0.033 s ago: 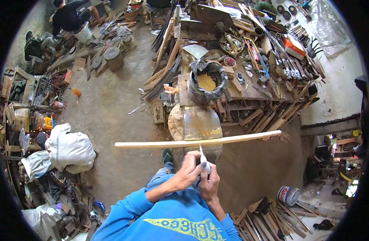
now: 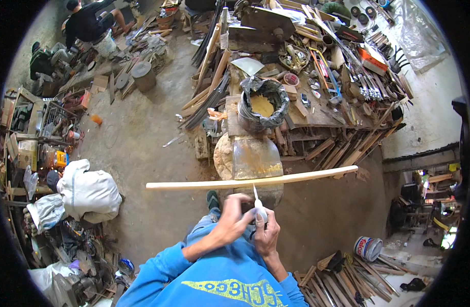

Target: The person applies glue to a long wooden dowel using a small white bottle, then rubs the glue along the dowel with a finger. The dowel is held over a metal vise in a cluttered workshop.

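A long, thin strip of pale wood (image 2: 204,184) lies crosswise in front of me, over a worn, rounded block (image 2: 258,157). My right hand (image 2: 266,238) is closed around a small white squeeze bottle (image 2: 261,209) with a long pointed nozzle. The nozzle tip points away from me and ends close to the strip's near edge; I cannot tell whether it touches. My left hand (image 2: 230,222) is just left of the bottle, its thumb reaching toward it. Motion smears the left fingers, and whether they hold anything is hidden.
Beyond the block stands a bucket (image 2: 249,120) lined with black plastic, holding yellowish powder. A cluttered workbench (image 2: 316,115) is behind it. A white sack (image 2: 89,189) sits at left; wood offcuts (image 2: 342,284) and a paint bucket (image 2: 368,248) lie at lower right. A person (image 2: 86,25) sits far left.
My left hand has shifted slightly left, its fingers a little farther from the bottle. The wooden strip and my right hand with the bottle stay nearly where they were.
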A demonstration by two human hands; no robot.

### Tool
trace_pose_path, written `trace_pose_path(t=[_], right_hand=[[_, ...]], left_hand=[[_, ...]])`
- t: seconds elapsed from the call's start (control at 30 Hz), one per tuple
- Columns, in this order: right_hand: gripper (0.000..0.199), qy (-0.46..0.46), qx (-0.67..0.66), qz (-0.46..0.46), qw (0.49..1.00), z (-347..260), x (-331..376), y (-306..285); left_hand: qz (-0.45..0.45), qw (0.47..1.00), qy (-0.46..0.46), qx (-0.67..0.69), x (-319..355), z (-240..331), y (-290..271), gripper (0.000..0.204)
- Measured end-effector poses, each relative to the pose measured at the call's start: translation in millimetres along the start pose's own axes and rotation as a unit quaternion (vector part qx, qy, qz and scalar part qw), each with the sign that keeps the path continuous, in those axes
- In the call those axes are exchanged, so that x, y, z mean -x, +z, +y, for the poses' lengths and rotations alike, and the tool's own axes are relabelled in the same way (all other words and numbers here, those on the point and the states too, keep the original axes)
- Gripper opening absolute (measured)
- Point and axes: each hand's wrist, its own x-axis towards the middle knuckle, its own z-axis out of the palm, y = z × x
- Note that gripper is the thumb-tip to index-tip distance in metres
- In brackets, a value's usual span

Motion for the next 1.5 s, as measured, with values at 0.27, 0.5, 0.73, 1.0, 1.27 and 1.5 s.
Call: trace_pose_path(t=[0.27,0.5,0.73,1.0,1.27,1.5], right_hand=[[0.03,-0.09,0.044,0.039,0.994,15,7,33],[0.03,-0.13,0.058,0.036,0.989,23,4,46],[0.028,-0.122,0.044,0.045,0.991,24,7,50],[0.039,0.122,-0.493,-0.01,0.861,15,6,52],[0.022,0.045,-0.271,0.103,0.956,19,-3,51],[0.026,-0.01,-0.248,0.11,0.963,41,2,63]], left_hand=[[-0.022,0.913,0.406,0.043,87,91,-101,0.077],[-0.266,0.813,0.332,0.398,84,136,-63,0.085],[-0.27,0.795,0.314,0.443,89,137,-39,0.059],[-0.143,0.805,0.312,0.483,97,143,-33,0.048],[0.126,0.929,0.295,0.183,81,120,-66,0.047],[0.289,0.957,0.033,0.007,-47,6,-154,0.019]])
